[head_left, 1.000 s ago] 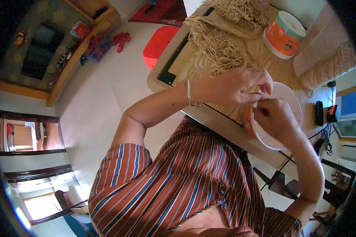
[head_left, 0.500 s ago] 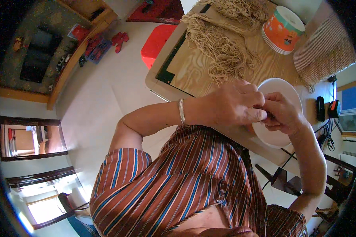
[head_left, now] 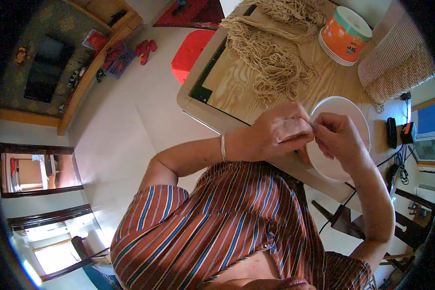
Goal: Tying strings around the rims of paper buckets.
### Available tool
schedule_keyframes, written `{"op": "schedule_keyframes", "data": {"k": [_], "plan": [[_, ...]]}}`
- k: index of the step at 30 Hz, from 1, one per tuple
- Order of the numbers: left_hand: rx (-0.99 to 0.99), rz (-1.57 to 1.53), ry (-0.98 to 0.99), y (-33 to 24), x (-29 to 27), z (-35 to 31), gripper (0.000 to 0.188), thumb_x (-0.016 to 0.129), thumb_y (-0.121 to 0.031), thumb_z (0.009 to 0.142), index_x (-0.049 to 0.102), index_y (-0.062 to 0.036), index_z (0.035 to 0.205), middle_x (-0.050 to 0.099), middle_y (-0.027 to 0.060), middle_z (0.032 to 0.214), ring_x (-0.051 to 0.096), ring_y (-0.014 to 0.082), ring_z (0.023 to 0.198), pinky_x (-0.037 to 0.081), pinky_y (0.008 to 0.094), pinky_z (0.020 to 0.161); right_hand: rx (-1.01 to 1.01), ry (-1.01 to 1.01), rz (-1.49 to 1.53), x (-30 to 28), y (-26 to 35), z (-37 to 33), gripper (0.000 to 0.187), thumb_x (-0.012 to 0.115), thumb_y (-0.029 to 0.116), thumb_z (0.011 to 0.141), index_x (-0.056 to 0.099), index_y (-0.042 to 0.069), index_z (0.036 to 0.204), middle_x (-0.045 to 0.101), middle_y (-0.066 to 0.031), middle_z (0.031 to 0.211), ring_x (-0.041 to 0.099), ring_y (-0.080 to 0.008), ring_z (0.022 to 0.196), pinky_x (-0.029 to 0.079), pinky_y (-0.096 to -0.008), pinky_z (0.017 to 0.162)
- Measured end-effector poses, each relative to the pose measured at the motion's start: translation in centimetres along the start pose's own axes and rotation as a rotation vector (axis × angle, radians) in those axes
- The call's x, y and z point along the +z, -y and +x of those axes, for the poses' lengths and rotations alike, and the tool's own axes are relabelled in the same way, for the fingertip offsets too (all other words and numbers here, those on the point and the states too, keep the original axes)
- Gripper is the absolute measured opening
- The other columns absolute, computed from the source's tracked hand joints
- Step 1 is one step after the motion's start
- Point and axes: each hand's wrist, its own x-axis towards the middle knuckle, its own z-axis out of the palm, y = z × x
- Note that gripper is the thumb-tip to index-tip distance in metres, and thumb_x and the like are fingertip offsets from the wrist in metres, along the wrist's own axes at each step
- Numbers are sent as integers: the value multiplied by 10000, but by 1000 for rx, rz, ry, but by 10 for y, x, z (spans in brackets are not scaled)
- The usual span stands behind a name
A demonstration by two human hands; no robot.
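Note:
My left hand (head_left: 280, 133), with a silver bangle at the wrist, is curled with its fingertips pinched together. Against those fingertips sit the thumb and forefinger of my right hand (head_left: 339, 139), also pinched. Whatever is between them is too small or hidden to make out. Both hands are above the near rim area of a round white tub (head_left: 355, 118), partly covering its opening. A patch of orange shows beside the tub, below my left hand. On the table beyond lies a loose heap of beige yarn (head_left: 280, 67).
A stack of orange and green paper tubs (head_left: 344, 38) stands at the back of the wooden table (head_left: 227, 89). Right of it are rolled woven mats (head_left: 396, 63), a black box (head_left: 408, 133) and cables (head_left: 399, 166). A red stool (head_left: 191, 53) stands beyond the table's left edge.
My hands have shifted slightly, and the overlapping fingers have drawn apart so that mainly the fingertips meet. The yarn, tubs and mats have stayed put.

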Motion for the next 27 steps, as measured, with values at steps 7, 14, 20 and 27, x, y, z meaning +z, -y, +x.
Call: {"op": "schedule_keyframes", "data": {"k": [7, 14, 20, 27], "plan": [[-193, -75, -162, -8, 15, -13, 147, 708, -65, 784, 606, -56, 888, 554, 89, 892, 583, 243, 834, 479, 321, 730, -205, -157, -23, 12, -6, -3, 100, 602, 84, 870, 604, -3, 820, 575, -3, 644, 517, -58, 580, 418, -231, 511], [-266, -127, -283, -6, 18, -11, 121, 684, -41, 783, 606, -43, 876, 570, 76, 863, 587, 209, 838, 476, 299, 739, -272, -205, -18, 15, -8, -5, 67, 602, 55, 862, 579, -3, 835, 581, -9, 696, 524, -52, 652, 440, -231, 572], [-315, -126, -278, 2, 17, -14, 123, 691, -66, 791, 627, -41, 892, 589, 74, 871, 593, 215, 849, 476, 305, 756, -374, -259, -86, 19, -13, -5, 49, 602, 41, 859, 575, 8, 882, 580, -29, 721, 528, -61, 676, 461, -247, 609], [-510, -209, -121, 2, 10, -3, 143, 669, -133, 815, 642, -29, 909, 601, 77, 856, 602, 178, 829, 481, 306, 729, -543, -365, -294, 21, -10, -10, 98, 604, 9, 844, 589, 29, 939, 613, -111, 762, 593, -154, 645, 488, -289, 592]]}}
